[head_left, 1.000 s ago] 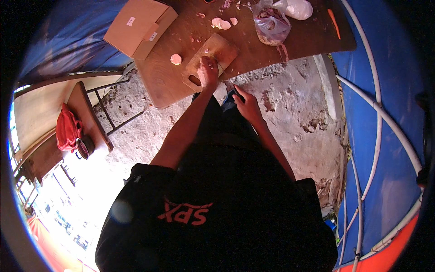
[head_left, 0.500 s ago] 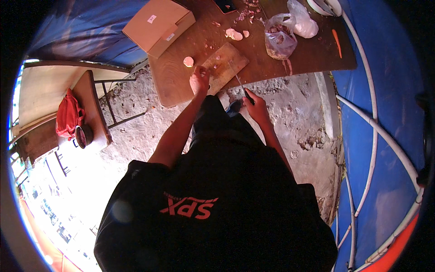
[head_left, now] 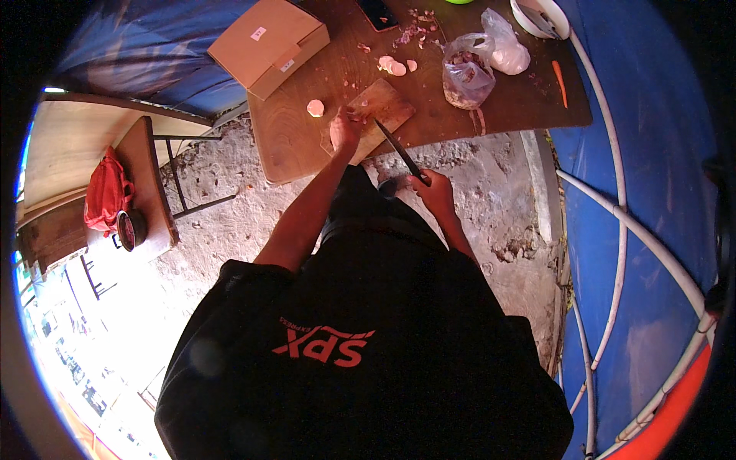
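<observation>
My right hand (head_left: 435,192) is wrapped round the handle of a knife (head_left: 399,149). Its dark blade slants up and left, with the tip over the wooden cutting board (head_left: 389,106), close to my left hand. My left hand (head_left: 345,132) is over the board's left side, fingers drawn together at the tips. Whatever they pinch is too small to make out. A small pale pink piece lies on the board's upper part. Just left of the board sits a round pale pink slice or piece (head_left: 315,108), and beyond it a cluster of similar pieces (head_left: 392,66).
A cardboard box (head_left: 268,46) stands at the table's far left. Farther right are a clear plastic bag of reddish bulbs (head_left: 466,77), a white plastic bag (head_left: 506,46), a carrot (head_left: 560,83) and a white bowl (head_left: 540,18). A phone (head_left: 377,14) and scattered peelings (head_left: 414,32) lie at the back.
The knife has swung up and left, its tip nearer my left hand and more of the blade's flat showing. My left hand has shifted slightly. The whole view has moved a little.
</observation>
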Demonstrator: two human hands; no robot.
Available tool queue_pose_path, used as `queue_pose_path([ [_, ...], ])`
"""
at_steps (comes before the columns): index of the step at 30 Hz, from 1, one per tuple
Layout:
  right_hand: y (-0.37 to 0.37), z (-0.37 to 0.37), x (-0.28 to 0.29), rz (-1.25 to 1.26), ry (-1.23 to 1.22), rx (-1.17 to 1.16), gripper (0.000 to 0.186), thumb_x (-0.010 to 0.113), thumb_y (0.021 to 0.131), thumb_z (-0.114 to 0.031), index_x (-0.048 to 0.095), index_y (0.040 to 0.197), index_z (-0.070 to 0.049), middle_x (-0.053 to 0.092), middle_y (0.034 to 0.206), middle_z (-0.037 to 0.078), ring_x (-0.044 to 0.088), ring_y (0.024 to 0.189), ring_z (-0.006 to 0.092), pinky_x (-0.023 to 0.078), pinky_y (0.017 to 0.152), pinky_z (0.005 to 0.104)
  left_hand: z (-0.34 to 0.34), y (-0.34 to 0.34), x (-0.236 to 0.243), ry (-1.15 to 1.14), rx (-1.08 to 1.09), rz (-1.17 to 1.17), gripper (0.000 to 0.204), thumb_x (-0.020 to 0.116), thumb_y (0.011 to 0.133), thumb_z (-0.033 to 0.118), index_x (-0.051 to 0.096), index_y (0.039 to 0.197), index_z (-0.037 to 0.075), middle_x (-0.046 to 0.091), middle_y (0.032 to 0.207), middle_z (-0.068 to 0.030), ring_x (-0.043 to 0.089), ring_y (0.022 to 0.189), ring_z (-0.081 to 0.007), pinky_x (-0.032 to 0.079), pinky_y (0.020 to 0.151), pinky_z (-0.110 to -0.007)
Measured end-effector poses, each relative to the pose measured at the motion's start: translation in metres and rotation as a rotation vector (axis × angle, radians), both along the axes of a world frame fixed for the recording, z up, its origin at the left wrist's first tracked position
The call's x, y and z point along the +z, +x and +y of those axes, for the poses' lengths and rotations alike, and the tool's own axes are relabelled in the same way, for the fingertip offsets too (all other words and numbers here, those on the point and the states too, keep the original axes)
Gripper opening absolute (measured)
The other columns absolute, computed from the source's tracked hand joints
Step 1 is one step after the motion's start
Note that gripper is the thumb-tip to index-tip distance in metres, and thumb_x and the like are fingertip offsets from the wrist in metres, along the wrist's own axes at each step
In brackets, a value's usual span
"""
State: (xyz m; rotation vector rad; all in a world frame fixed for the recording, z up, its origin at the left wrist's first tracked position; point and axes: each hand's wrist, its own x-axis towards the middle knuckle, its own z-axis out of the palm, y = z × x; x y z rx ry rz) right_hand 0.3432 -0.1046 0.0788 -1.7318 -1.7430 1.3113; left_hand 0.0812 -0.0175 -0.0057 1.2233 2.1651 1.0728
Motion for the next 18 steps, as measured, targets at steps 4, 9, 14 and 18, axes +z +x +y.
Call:
queue_pose_path([
  [4,0.0,0.002,-0.005,-0.021,0.145,0.008,0.042,0.078,0.077,-0.037,0.064,0.091,0.001,0.068,0.076,0.016,0.068,0.069,0.0282,0.05,0.063,0.039,-0.004,-0.006,-0.002,-0.081,0.201,-0.017,0.028,0.072,0.078,0.027,0.064,0.094,0.005,0.071,0.077,-0.0119,0.069,0.072,-0.0294,0.054,0.062,-0.039],
  [9,-0.004,0.015,-0.026,0.203,-0.049,-0.033,0.044,0.081,0.076,-0.033,0.063,0.099,0.0,0.07,0.081,0.015,0.068,0.071,0.0235,0.051,0.064,0.0374,-0.011,-0.024,0.014,-0.177,0.251,-0.607,0.032,0.069,0.085,0.032,0.067,0.085,0.0,0.068,0.064,-0.0116,0.066,0.053,-0.0202,0.052,0.048,-0.034],
  [14,-0.013,0.029,-0.052,0.169,0.082,0.084,0.033,0.076,0.082,-0.023,0.063,0.099,0.003,0.069,0.081,0.009,0.063,0.069,0.0101,0.049,0.061,0.0278,-0.01,-0.034,0.021,-0.331,0.08,-0.814,0.037,0.074,0.083,0.036,0.069,0.076,-0.001,0.068,0.063,-0.0116,0.065,0.05,-0.0174,0.051,0.043,-0.032],
  [18,-0.015,0.034,-0.063,0.214,0.029,0.087,0.039,0.077,0.079,-0.034,0.066,0.092,0.001,0.07,0.075,0.012,0.065,0.066,0.0157,0.049,0.061,0.0331,-0.004,-0.032,0.017,-0.506,-0.068,-0.685,0.041,0.08,0.077,0.039,0.068,0.072,0.0,0.068,0.064,-0.0106,0.066,0.052,-0.0159,0.052,0.044,-0.031],
])
